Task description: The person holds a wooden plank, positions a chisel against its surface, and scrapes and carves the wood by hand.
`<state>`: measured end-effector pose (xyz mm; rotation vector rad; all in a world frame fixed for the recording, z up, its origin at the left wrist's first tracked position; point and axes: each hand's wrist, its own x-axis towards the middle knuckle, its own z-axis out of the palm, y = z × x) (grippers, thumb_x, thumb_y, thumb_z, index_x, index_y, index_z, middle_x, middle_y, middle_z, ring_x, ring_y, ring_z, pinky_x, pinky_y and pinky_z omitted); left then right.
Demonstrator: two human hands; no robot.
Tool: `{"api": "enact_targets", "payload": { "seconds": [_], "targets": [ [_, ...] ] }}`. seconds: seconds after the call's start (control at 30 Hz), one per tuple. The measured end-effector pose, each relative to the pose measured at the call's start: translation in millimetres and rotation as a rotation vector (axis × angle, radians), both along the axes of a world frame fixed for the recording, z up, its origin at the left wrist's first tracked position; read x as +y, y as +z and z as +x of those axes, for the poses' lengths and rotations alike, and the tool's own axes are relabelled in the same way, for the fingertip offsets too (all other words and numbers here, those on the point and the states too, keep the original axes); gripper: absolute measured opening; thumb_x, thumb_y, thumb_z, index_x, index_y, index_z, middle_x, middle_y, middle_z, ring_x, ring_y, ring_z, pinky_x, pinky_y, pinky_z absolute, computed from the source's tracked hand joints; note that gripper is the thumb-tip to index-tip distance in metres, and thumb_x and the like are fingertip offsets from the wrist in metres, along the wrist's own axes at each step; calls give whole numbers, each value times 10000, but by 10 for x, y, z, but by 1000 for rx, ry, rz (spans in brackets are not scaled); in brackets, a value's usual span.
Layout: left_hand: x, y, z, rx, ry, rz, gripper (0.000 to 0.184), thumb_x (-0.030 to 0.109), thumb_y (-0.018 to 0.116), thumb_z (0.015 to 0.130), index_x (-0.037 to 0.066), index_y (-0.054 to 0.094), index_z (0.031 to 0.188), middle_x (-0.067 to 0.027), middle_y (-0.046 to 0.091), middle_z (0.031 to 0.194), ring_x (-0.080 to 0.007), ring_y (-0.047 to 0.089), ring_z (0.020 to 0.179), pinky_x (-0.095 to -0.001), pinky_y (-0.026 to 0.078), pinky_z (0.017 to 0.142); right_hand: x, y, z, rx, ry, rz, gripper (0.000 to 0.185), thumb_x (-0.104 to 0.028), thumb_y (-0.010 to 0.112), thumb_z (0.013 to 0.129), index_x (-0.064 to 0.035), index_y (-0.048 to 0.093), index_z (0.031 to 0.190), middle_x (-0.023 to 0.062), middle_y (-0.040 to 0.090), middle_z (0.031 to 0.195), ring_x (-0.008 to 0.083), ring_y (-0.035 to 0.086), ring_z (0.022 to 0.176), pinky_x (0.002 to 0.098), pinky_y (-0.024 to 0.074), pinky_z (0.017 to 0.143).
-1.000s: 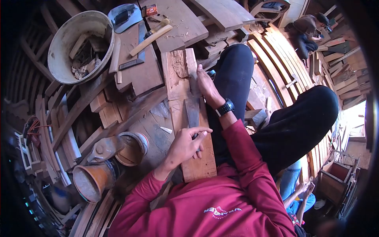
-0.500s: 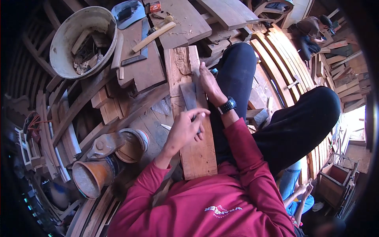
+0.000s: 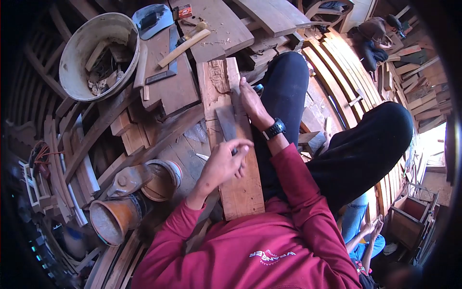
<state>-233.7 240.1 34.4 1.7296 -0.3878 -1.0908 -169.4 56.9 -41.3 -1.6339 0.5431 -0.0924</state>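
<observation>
Left hand (image 3: 221,161) curled round a chisel (image 3: 227,125), nearer the board's (image 3: 242,197) far edge than a second earlier; right hand (image 3: 254,105) lay alongside, grip unclear.

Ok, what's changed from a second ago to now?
The left hand and the flat-bladed tool it holds have moved up the plank, toward its far end. Nothing was newly gripped or let go. The right hand stays at the plank's right edge.
</observation>
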Motion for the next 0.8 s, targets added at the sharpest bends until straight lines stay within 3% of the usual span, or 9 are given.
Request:
{"api": "enact_targets", "payload": {
  "seconds": [0.13,0.2,0.23,0.3,0.37,0.47,0.53,0.7,0.8],
  "targets": [
    [99,32,-97,91,-37,-47,303,212,517,1048,40,620,1275,-58,618,706,-118,639,550,-250,517,474,2,-64,20,6,17,79,728,-534,273,1076,65,393,1473,150,503,1439,182,445,1292,295,330,1109],
    [38,4,-1,51,52,-65,304,214,515,1049,38,622,1273,-53,618,698,-117,640,551,-248,515,473,32,-70,-5,-107,-21,-1,776,-592,194,1054,74,517,1287,285,594,1261,370,542,1235,411,386,1056],
    [4,5,42,6,132,-90,305,217,513,1050,36,623,1270,-49,619,690,-117,640,552,-247,513,472,34,-71,-2,-112,-21,-3,776,-592,194,1054,74,517,1287,285,594,1261,370,542,1235,411,386,1056],
    [43,33,40,-15,91,-52,306,226,510,1052,34,632,1256,-43,610,671,-113,638,551,-244,506,465,9,-89,7,-50,-4,-17,794,-610,203,1048,71,504,1323,267,596,1271,335,543,1234,388,388,1057],
    [133,89,-26,97,-105,32,310,234,510,1053,31,638,1248,-43,609,654,-109,631,538,-243,500,458,25,-158,13,-106,-62,-55,806,-618,206,1045,76,502,1328,262,589,1290,312,541,1232,378,388,1057],
    [119,100,-29,114,-50,-6,306,225,513,1049,33,640,1251,-51,620,654,-113,633,529,-244,499,454,5,-150,25,-109,-22,-21,803,-611,205,1047,82,502,1323,267,578,1314,333,533,1250,389,381,1067],
    [60,9,35,49,69,-79,307,222,514,1050,38,633,1264,-64,639,677,-122,649,551,-247,512,468,-45,-126,27,-72,54,100,700,-504,256,1087,67,407,1462,174,520,1421,188,453,1294,315,332,1115],
    [102,38,-49,42,4,1,315,228,521,1049,48,624,1286,-80,649,696,-132,671,580,-257,538,499,-8,-34,7,-13,-32,-12,712,-522,267,1082,69,430,1445,150,550,1381,179,485,1233,309,358,1081],
    [184,112,-92,153,-112,33,342,239,513,1054,38,604,1315,-100,650,709,-145,685,602,-263,563,536,20,-78,10,-43,-30,93,687,-494,266,1089,67,414,1457,143,515,1423,171,441,1295,300,321,1117]
  ]
}}
